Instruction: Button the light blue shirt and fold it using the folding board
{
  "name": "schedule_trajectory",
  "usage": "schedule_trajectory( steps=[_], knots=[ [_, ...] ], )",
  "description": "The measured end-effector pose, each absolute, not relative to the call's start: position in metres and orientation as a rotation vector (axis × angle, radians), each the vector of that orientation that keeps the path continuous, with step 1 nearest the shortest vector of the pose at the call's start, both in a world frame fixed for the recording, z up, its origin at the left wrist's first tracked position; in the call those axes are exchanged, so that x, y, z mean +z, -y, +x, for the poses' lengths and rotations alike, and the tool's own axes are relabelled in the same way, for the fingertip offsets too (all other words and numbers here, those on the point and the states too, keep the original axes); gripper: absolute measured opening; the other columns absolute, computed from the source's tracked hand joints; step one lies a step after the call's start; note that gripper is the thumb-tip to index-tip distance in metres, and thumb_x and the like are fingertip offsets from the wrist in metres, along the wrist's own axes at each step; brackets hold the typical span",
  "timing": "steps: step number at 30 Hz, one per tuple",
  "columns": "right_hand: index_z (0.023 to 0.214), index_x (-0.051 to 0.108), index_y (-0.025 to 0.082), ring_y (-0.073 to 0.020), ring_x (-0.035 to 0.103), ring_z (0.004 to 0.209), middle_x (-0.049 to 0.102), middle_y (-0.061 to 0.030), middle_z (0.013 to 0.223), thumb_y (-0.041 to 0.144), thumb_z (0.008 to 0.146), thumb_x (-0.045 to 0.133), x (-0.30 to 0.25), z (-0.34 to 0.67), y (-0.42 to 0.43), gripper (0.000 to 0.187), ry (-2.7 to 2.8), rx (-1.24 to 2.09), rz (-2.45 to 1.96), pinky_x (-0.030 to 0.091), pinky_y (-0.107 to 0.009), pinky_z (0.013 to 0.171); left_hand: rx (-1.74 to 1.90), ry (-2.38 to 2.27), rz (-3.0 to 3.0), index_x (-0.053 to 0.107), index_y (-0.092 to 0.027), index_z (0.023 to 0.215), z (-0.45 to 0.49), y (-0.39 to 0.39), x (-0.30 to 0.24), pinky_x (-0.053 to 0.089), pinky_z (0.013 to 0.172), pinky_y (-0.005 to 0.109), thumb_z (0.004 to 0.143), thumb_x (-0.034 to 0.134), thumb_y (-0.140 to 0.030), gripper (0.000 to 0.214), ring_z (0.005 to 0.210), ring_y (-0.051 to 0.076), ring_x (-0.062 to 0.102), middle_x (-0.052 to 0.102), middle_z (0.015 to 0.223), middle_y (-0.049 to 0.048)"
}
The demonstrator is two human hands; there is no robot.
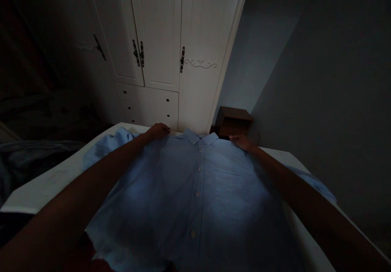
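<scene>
A light blue button-up shirt (180, 174) lies front side up on a white table (39, 186), its collar at the far end and its lower part toward me. The buttons are done up along the middle, and a chest pocket shows on the right. At the shoulder left of the collar, my left hand (159, 130) is closed on the cloth. My right hand (242, 142) pinches the other shoulder, with the fingertips partly hidden. Both sleeves spread out to the sides, partly behind my forearms.
Beyond the table stands a white wardrobe (159, 27) with dark handles and small drawers. A brown wooden cabinet (235, 119) sits behind the table's right part, near a grey wall (330, 93). Dark cloth (39, 154) lies at the left. The room is dim.
</scene>
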State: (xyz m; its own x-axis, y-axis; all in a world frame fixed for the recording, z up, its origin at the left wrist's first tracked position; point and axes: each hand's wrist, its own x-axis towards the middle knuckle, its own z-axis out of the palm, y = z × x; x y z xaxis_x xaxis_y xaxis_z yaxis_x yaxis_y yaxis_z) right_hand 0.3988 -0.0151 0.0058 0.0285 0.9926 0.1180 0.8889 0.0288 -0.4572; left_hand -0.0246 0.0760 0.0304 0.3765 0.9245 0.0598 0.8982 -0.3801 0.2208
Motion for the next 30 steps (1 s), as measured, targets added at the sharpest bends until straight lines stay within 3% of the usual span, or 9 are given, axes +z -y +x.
schedule_trajectory(
  steps=[6, 10, 13, 17, 20, 25, 30],
  knots=[
    [0.069, 0.074, 0.017, -0.0240, 0.069, 0.075, 0.075, -0.0087, 0.079, 0.047, 0.084, 0.059, 0.015, 0.397, 0.010, 0.037, 1.968, 0.395, -1.924, 0.050, -0.031, 0.069, 0.142, -1.334, 2.462, 0.078, -0.023, 0.081, -0.029, -0.077, 0.043, 0.047, 0.073, 0.019, 0.075, 0.064, -0.035, 0.020, 0.085, 0.016, 0.070, 0.078, 0.085, 0.0005],
    [0.072, 0.077, 0.019, -0.0234, 0.070, 0.081, 0.077, -0.0072, 0.083, 0.045, 0.074, 0.071, 0.021, 0.399, 0.007, 0.027, 2.049, 0.601, -1.842, 0.052, -0.030, 0.073, -0.031, -1.357, 2.571, 0.079, -0.027, 0.084, -0.027, -0.074, 0.045, 0.048, 0.075, 0.020, 0.075, 0.064, -0.033, 0.018, 0.087, 0.016, 0.070, 0.078, 0.091, -0.0003],
    [0.073, 0.078, 0.020, -0.0231, 0.070, 0.082, 0.078, -0.0054, 0.083, 0.039, 0.070, 0.074, 0.023, 0.402, 0.006, 0.020, 2.062, 0.747, -1.796, 0.053, -0.031, 0.077, -0.132, -1.467, 2.669, 0.078, -0.025, 0.086, -0.021, -0.068, 0.046, 0.049, 0.080, 0.025, 0.076, 0.063, -0.034, 0.019, 0.092, 0.020, 0.070, 0.077, 0.095, 0.0043],
    [0.072, 0.077, 0.019, -0.0235, 0.070, 0.084, 0.077, -0.0055, 0.083, 0.030, 0.072, 0.071, 0.021, 0.402, 0.006, 0.012, 2.071, 0.691, -1.785, 0.053, -0.031, 0.080, -0.171, -1.565, 2.699, 0.076, -0.019, 0.089, -0.011, -0.057, 0.047, 0.048, 0.088, 0.036, 0.077, 0.064, -0.034, 0.022, 0.103, 0.030, 0.066, 0.075, 0.099, 0.0143],
    [0.074, 0.076, 0.018, -0.0228, 0.070, 0.085, 0.077, -0.0062, 0.087, 0.026, 0.079, 0.064, 0.018, 0.399, 0.009, 0.015, 2.031, 0.510, -1.868, 0.052, -0.029, 0.079, -0.224, -1.614, 2.755, 0.072, -0.015, 0.097, -0.007, -0.048, 0.049, 0.047, 0.091, 0.039, 0.083, 0.057, -0.032, 0.026, 0.109, 0.032, 0.064, 0.071, 0.108, 0.0193],
    [0.077, 0.075, 0.016, -0.0230, 0.070, 0.084, 0.076, -0.0098, 0.092, 0.028, 0.089, 0.054, 0.012, 0.392, 0.013, 0.027, 1.965, 0.297, -2.037, 0.050, -0.028, 0.076, -0.099, -1.717, 2.734, 0.057, -0.013, 0.118, -0.011, -0.044, 0.050, 0.048, 0.086, 0.035, 0.097, 0.033, -0.032, 0.037, 0.107, 0.028, 0.064, 0.066, 0.118, 0.0207],
    [0.090, 0.072, 0.014, -0.0257, 0.068, 0.097, 0.073, -0.0163, 0.104, 0.029, 0.095, 0.048, 0.005, 0.382, 0.014, 0.029, 1.964, 0.177, -2.107, 0.047, -0.030, 0.082, -0.033, -1.802, 2.703, 0.048, -0.013, 0.125, -0.012, -0.043, 0.041, 0.047, 0.088, 0.039, 0.098, 0.025, -0.020, 0.036, 0.107, 0.030, 0.065, 0.065, 0.119, 0.0220]
  ],
)
